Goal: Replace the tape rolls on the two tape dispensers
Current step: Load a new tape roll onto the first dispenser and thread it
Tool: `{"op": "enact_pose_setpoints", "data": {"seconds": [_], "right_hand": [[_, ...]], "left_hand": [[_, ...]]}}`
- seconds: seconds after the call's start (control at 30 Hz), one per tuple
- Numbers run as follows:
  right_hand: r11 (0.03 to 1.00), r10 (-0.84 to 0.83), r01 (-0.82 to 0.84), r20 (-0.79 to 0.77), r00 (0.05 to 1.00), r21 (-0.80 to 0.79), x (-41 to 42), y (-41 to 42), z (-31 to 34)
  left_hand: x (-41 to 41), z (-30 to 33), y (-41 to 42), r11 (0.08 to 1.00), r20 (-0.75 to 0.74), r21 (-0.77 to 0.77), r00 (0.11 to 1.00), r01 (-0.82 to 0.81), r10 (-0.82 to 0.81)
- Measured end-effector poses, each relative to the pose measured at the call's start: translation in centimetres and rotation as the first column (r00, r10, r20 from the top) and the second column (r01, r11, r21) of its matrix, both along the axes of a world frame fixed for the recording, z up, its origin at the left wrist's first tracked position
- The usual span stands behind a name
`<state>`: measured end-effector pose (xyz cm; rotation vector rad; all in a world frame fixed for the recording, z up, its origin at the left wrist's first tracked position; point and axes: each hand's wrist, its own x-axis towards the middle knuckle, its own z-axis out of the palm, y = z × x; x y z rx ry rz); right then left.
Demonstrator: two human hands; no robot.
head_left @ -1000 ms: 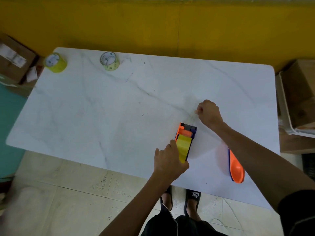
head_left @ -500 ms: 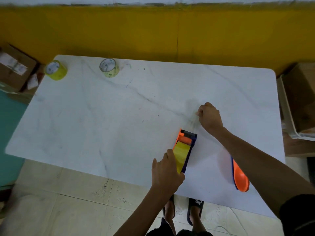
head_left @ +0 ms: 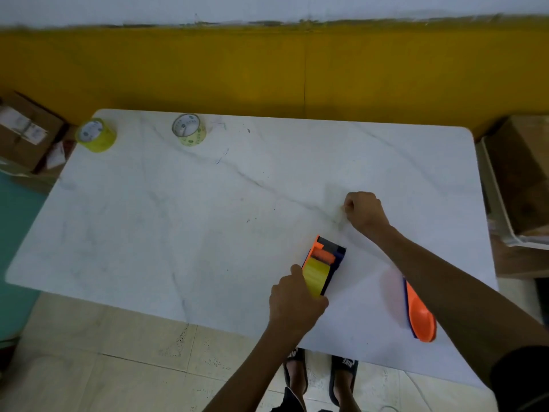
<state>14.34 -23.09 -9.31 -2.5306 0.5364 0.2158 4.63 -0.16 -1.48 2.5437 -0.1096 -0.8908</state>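
Observation:
An orange and dark blue tape dispenser [head_left: 328, 253] lies on the white marble table [head_left: 178, 221], loaded with a yellow tape roll [head_left: 315, 275]. My left hand [head_left: 292, 301] grips the dispenser at its near end. My right hand [head_left: 364, 211] is closed beyond the dispenser's far end, pinching a clear strip of tape [head_left: 341, 223] that stretches from the dispenser. A second orange and blue dispenser [head_left: 420, 316] lies on its side near the front right edge, partly hidden by my right forearm. Two spare rolls stand at the back left: a yellow one [head_left: 95, 135] and a paler one [head_left: 189, 129].
Cardboard boxes sit on the floor at the left [head_left: 26, 129] and at the right [head_left: 523, 173] of the table. A yellow wall [head_left: 267, 69] runs behind it. My feet in black slippers [head_left: 320, 373] stand at the table's near edge.
My right hand has stayed closed on the tape strip just beyond the dispenser. My left hand keeps its grip on the dispenser. The view has tilted, showing more wall.

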Motion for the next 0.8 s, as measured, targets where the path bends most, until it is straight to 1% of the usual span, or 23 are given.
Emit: {"op": "enact_pose_setpoints", "data": {"seconds": [0.07, 0.13, 0.2, 0.3, 0.4, 0.47, 0.57, 0.63, 0.73, 0.77, 0.8], "right_hand": [[0.998, -0.001, 0.002, -0.014, 1.0, 0.064, -0.5, -0.2, 0.1], [0.99, 0.035, -0.026, -0.059, 0.998, 0.136, -1.0, -0.4, 0.3], [0.958, 0.056, -0.012, -0.145, 0.988, 0.287, -1.5, -0.4, 0.9], [0.836, 0.031, 0.097, -0.224, 0.974, 0.54, -2.2, 0.0, 2.0], [0.727, 0.011, 0.155, -0.237, 0.972, 0.669, -2.6, 0.5, 3.7], [0.646, 0.029, 0.146, -0.215, 0.976, 0.75, -2.9, 0.4, 5.0], [0.552, 0.077, 0.087, -0.155, 0.985, 0.829, -3.1, 0.3, 7.0], [0.47, 0.049, 0.119, -0.16, 0.986, 0.874, -2.9, 0.4, 8.3], [0.301, -0.016, 0.193, -0.198, 0.98, 0.934, -2.5, 0.5, 9.9], [0.252, -0.026, 0.194, -0.194, 0.981, 0.948, -2.5, 0.6, 10.3], [0.223, -0.02, 0.181, -0.182, 0.983, 0.958, -2.6, 0.7, 10.7]], "left_hand": [[-0.8, -0.3, 0.9, 0.998, 0.03, -0.068, 0.999, -0.012, 0.014], [-1.3, -0.3, 1.7, 0.993, 0.064, -0.12, 0.998, -0.01, 0.018], [-1.6, -0.1, 2.1, 0.987, 0.098, -0.159, 0.995, -0.006, 0.022], [-1.8, 0.4, 2.5, 0.978, 0.124, -0.21, 0.991, -0.016, 0.043], [-1.9, 1.0, 2.7, 0.962, 0.15, -0.274, 0.986, -0.025, 0.069], [-1.5, 1.6, 2.6, 0.951, 0.175, -0.308, 0.981, -0.027, 0.085], [-0.5, 2.9, 2.4, 0.937, 0.219, -0.349, 0.97, -0.025, 0.108], [0.4, 4.0, 2.1, 0.927, 0.242, -0.375, 0.964, -0.011, 0.11], [1.9, 5.6, 1.9, 0.912, 0.293, -0.411, 0.949, 0.011, 0.12], [2.3, 6.1, 1.7, 0.908, 0.306, -0.419, 0.944, 0.018, 0.122], [2.7, 6.7, 1.5, 0.903, 0.318, -0.429, 0.94, 0.026, 0.124]]}}
